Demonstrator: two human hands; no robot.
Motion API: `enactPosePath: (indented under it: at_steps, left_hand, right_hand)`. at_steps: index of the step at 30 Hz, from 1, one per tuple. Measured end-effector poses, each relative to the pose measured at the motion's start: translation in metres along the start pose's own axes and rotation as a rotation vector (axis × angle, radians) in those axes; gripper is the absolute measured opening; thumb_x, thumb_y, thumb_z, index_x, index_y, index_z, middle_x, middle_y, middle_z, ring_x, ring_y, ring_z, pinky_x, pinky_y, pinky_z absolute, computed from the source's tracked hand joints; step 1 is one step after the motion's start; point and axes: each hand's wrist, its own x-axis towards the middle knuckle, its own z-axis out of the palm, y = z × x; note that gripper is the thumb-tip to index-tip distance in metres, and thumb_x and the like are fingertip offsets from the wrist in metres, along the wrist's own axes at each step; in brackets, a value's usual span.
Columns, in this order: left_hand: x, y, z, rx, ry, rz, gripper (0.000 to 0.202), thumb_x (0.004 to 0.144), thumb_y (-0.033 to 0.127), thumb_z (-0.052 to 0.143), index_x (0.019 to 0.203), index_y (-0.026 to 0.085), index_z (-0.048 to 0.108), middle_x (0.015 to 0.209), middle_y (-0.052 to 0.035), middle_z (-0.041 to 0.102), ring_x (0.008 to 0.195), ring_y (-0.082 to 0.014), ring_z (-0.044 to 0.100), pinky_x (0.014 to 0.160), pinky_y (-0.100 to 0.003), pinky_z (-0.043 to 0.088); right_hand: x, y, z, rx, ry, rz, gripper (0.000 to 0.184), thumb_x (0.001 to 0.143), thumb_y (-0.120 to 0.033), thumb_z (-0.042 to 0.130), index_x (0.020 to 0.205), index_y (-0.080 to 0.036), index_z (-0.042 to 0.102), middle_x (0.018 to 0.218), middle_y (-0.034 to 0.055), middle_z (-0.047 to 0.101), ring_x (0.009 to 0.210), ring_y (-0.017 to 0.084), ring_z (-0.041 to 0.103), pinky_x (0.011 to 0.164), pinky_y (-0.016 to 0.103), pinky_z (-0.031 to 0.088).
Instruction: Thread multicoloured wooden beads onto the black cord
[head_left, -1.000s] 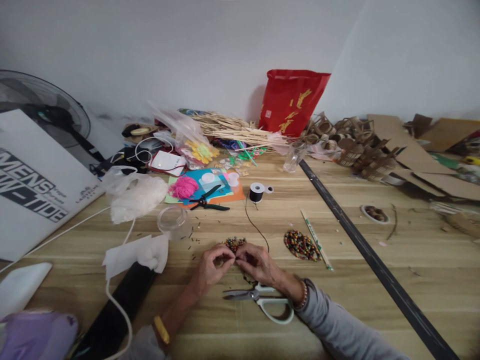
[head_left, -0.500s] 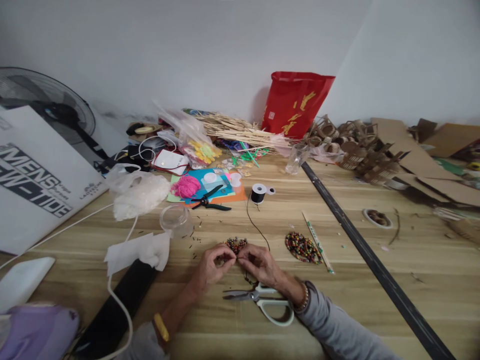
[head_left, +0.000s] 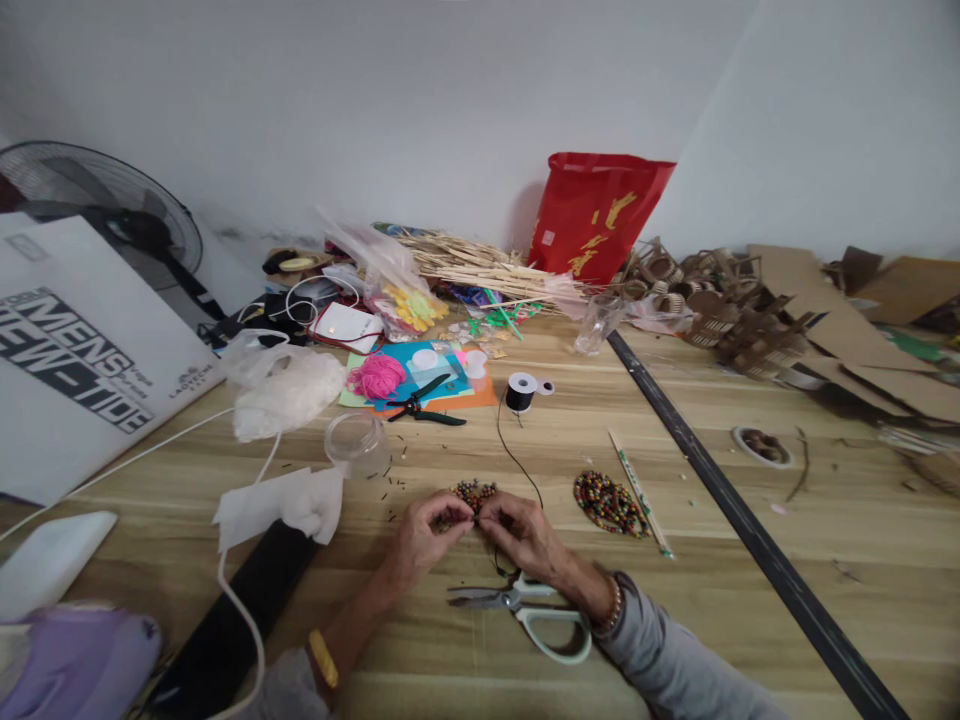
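Observation:
Thumb and fingers pinched, my left hand [head_left: 429, 532] and my right hand [head_left: 523, 535] meet at a strand of small multicoloured beads [head_left: 474, 490]. Each hand pinches the strand's thin dark cord, though the fingertips hide most of it. A black cord [head_left: 517, 459] runs from a white-ended spool [head_left: 520, 392] down behind my right hand. White-handled scissors [head_left: 519, 598] lie just below my hands, blades slightly apart. Right of my right hand rests a coiled bead strand [head_left: 611, 503], with a green-and-white stick [head_left: 640, 493] beside it.
Black-handled pliers [head_left: 421, 402] and pink yarn [head_left: 377, 376] lie on coloured sheets. Left of them are a clear jar [head_left: 356, 445] and white tissue [head_left: 281, 500]. A black strip [head_left: 720, 500] crosses the table at right. A red bag [head_left: 600, 215] stands against the wall.
The whole view has shifted slightly, so things sit a little lower and further right. Both hands keep their pinch at the beads, with hardly any movement.

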Motion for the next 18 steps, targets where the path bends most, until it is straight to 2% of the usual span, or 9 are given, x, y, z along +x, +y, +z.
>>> enactPosePath:
  at_steps: [4, 18]
  left_hand:
    - [-0.0007, -0.0050, 0.0006, -0.087, 0.024, -0.081, 0.006, 0.067, 0.018, 0.070, 0.071, 0.015, 0.067, 0.070, -0.0037, 0.070, 0.068, -0.0161, 0.064, 0.066, -0.025, 0.052]
    - [0.0008, -0.0003, -0.0012, -0.091, 0.008, -0.059, 0.007, 0.066, 0.020, 0.071, 0.065, 0.015, 0.067, 0.068, -0.0040, 0.068, 0.067, -0.0163, 0.063, 0.064, -0.025, 0.050]
  right_hand:
    - [0.0000, -0.0007, -0.0001, -0.002, -0.005, 0.009, 0.022, 0.090, -0.030, 0.051, 0.078, -0.015, 0.061, 0.067, 0.0029, 0.060, 0.060, 0.013, 0.053, 0.055, 0.022, 0.042]
    - [-0.0003, -0.0009, -0.0010, -0.034, -0.024, -0.016, 0.021, 0.089, -0.029, 0.051, 0.078, -0.014, 0.062, 0.067, 0.0023, 0.059, 0.057, 0.011, 0.050, 0.052, 0.020, 0.038]
